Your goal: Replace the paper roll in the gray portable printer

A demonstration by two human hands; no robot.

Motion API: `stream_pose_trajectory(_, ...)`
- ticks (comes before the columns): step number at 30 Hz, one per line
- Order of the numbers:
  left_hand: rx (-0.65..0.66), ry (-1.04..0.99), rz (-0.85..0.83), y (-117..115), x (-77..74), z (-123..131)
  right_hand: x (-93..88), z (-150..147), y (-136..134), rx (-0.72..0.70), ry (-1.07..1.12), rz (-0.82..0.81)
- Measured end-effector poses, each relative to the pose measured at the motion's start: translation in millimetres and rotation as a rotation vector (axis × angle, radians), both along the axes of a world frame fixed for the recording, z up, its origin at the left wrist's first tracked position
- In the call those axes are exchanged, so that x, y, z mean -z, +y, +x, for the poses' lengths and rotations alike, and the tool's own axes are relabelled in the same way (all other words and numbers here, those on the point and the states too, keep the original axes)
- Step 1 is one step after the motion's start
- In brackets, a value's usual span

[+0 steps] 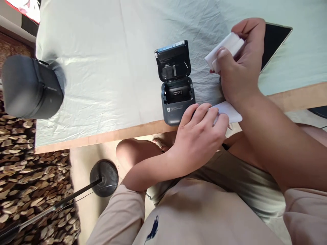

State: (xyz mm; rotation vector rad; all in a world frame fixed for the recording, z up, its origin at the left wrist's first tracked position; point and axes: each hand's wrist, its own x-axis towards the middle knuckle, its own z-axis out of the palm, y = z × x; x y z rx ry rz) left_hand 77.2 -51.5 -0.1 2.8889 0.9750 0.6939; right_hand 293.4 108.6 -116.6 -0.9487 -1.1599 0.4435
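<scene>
My right hand (242, 61) is closed around a small roll of white paper (224, 51), thumb on its near side, held above the table to the right of a small dark label printer (178, 114). The printer stands near the table's front edge with its lid (173, 63) tipped up and back, showing a black inner bay. My left hand (201, 132) is by the printer's front right corner, its fingers curled over a flat white piece (228, 112) that looks like paper. A small pointed tip shows below those fingers; what it belongs to is hidden.
A dark rounded zip case (33, 88) stands at the table's left end. Behind my right hand lies a black flat device (276, 42), partly covered. The pale cloth (102, 68) is wrinkled. Below the table, a stand with a round black base (104, 178) is on the floor.
</scene>
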Motion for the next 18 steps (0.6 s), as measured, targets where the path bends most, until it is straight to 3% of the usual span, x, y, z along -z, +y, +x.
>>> stream_pose_trajectory(3,-0.05,0.068,0.067,3,3.4,12,-2.9,-4,-2,-0.007,0.039,-0.049)
stream_pose_trajectory(7,-0.068,0.013,0.151,12,13.6,23,-3.0,-12,0,-0.002,0.14,-0.096)
stream_pose_trajectory(10,-0.044,0.062,0.074,17,15.9,28,-8.8,-22,5,0.008,0.231,-0.084)
stream_pose_trajectory(15,-0.093,0.109,-0.191,33,0.8,30,-48.1,-9,4,0.039,0.334,0.078)
stream_pose_trajectory(18,-0.179,0.085,-0.328,63,-8.6,34,-75.4,27,-5,-0.163,0.35,0.019)
